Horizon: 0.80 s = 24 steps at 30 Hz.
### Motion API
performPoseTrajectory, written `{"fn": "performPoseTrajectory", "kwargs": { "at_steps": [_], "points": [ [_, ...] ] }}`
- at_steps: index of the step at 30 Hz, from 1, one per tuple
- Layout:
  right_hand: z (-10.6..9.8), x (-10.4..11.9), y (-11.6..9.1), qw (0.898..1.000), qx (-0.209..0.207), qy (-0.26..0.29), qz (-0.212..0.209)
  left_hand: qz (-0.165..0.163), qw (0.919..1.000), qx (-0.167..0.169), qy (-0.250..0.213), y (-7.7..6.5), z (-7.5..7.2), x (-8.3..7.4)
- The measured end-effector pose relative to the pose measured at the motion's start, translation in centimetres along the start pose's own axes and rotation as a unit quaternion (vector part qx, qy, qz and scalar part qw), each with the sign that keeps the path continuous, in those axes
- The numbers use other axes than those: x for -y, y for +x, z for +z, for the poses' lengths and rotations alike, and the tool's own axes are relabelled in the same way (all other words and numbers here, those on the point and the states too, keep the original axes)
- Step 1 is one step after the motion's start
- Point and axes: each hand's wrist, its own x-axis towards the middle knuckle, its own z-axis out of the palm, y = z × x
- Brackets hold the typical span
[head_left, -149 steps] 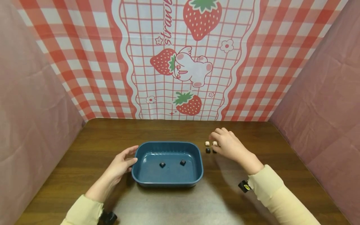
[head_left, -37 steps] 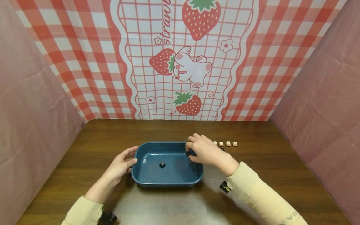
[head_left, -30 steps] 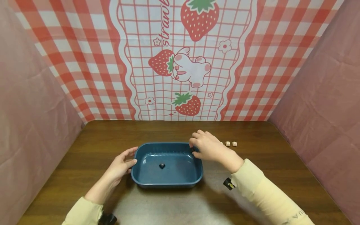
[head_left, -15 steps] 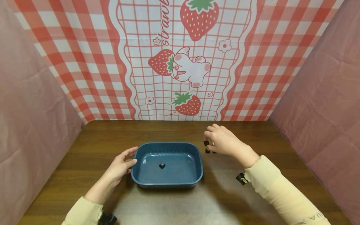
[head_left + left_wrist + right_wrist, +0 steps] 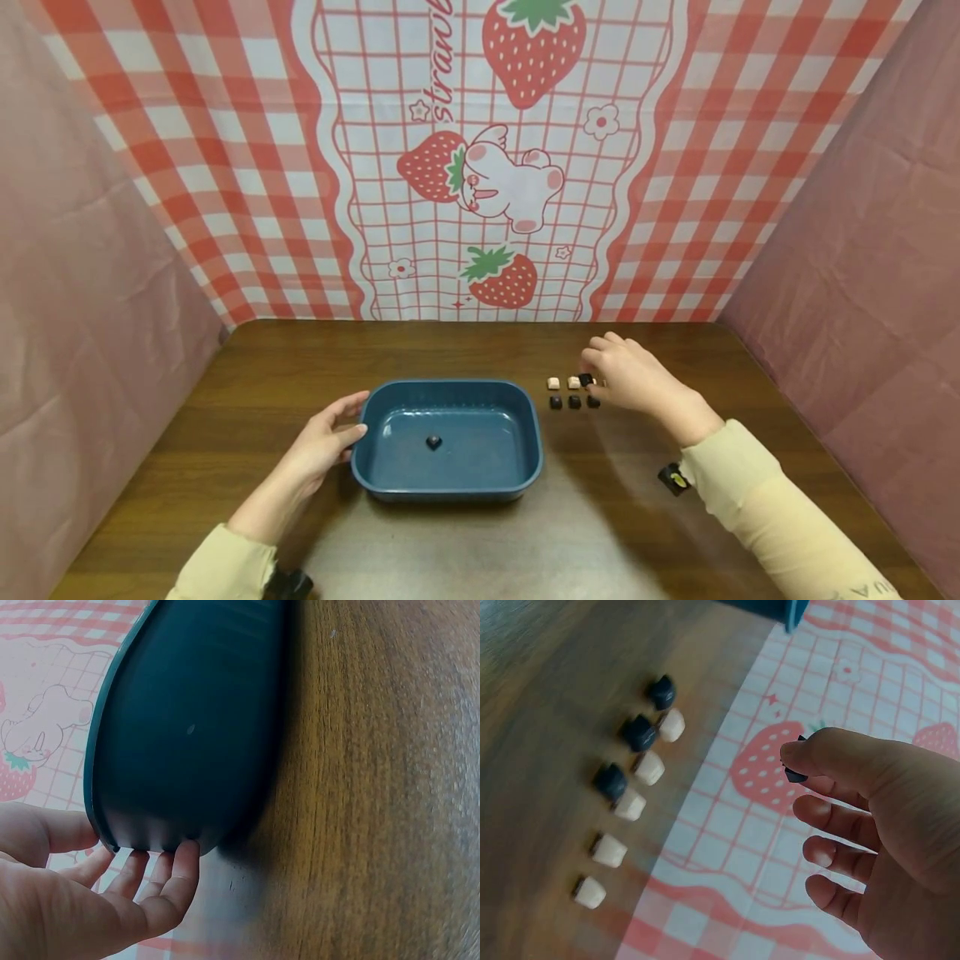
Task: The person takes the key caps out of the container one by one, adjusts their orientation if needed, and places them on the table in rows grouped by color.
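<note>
My right hand [image 5: 633, 379] pinches a black keycap [image 5: 796, 777] between thumb and index finger, above the keycap rows; the other fingers are spread apart below. On the table lie 3 black keycaps [image 5: 574, 402] in a near row, and behind them runs a row of several cream keycaps [image 5: 609, 850], partly hidden by the hand in the head view. One black keycap [image 5: 433, 442] lies inside the blue basin [image 5: 446, 493]. At the basin's left end my left hand [image 5: 318, 442] rests its fingertips against the outer wall, thumb tip right at the rim.
A brown wooden table [image 5: 450, 550] bears everything. Behind it rises a red checked strawberry cloth [image 5: 487, 167], with pink cloth walls [image 5: 847, 250] at both sides. Black wrist cameras [image 5: 673, 479] sit by both sleeves.
The right-hand black keycap has been lifted out of the basin. My right hand has carried it rightward, over the keycap rows. The left hand stays at the basin's left end.
</note>
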Motion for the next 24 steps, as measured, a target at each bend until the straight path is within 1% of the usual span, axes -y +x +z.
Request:
{"fn": "performPoseTrajectory", "kwargs": {
  "at_steps": [14, 24],
  "points": [
    [3.0, -2.7, -1.9, 1.000, -0.011, 0.000, 0.020, 0.002, 1.0000, 0.000, 0.002, 0.0, 0.0, 0.1],
    [5.0, -4.0, -3.0, 0.998, 0.026, 0.008, 0.056, 0.001, 1.0000, 0.005, 0.001, 0.0, -0.1, 0.0]
  ]
}}
